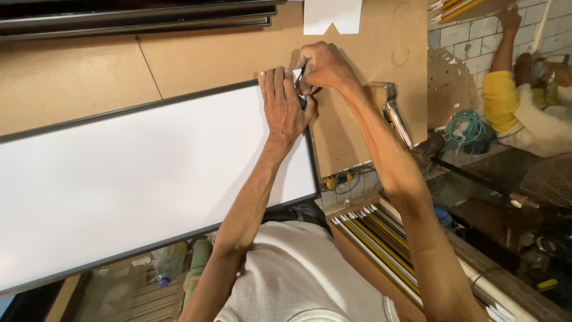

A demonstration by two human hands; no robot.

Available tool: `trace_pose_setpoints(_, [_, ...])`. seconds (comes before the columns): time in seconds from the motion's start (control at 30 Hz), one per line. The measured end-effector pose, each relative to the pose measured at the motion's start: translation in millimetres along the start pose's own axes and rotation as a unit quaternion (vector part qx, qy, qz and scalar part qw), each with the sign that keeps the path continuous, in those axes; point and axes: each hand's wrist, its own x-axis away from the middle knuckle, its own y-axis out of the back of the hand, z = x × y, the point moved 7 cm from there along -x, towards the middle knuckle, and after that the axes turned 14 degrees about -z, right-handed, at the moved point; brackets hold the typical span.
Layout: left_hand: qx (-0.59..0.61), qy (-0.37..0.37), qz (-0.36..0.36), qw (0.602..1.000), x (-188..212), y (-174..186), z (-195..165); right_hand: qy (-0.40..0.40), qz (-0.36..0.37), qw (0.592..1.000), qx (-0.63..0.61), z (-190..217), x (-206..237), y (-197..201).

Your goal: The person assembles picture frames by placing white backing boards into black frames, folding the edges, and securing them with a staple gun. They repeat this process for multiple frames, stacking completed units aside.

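Panel: a large white rectangular panel with a thin dark frame (137, 179) lies flat on the brown fibreboard worktop (71, 71). Its long axis runs from lower left to upper right across the view, and the worked corner is the far right one.

Corner: the upper right corner of the panel sits directly under both hands, straight ahead of the person's chest, with the rest of the panel stretching away to the left.

Left hand: the left hand (285, 107) lies palm down on the white face just inside that corner, fingers flat, together and pointing away from the body. It presses on the panel and grips nothing.

Right hand: the right hand (325, 67) is curled tight just beyond the corner, over the frame edge, touching the fingertips of the left hand. It seems to pinch a small dark object against the frame, but the knuckles hide it, so I cannot tell what it is.

Nearer hand: both meet at the corner; the right hand sits on the outer side, over the frame and bare board, and the left on the panel itself.

Beside the right forearm: a silver metal hand tool with a long lever handle (393, 113) rests on the worktop, close to the arm but untouched.

Far edge: long dark frame mouldings (137, 21) lie stacked along the top of the worktop, well apart from the hands.

Below right: a bundle of striped yellow and dark moulding strips (381, 244) lies under the right arm.

Other person: someone in a yellow sleeve (500, 98) reaches up against the white tiled wall at far right, apart from the work.
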Motion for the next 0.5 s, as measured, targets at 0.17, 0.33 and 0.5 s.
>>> trace_pose_setpoints(0.17, [0.011, -0.010, -0.042, 0.999, 2, 6, 2, 0.083, -0.041, 0.988, 0.127, 34, 32, 8])
trace_pose_setpoints(0.33, [0.026, -0.041, -0.086, 0.995, -2, 10, 0, 0.067, -0.186, 0.980, -0.027, 11, 131, 115])
trace_pose_setpoints(0.5, [0.014, -0.040, -0.107, 0.993, -3, 16, 2, -0.110, -0.024, 0.945, 0.308, -111, 173, 119])
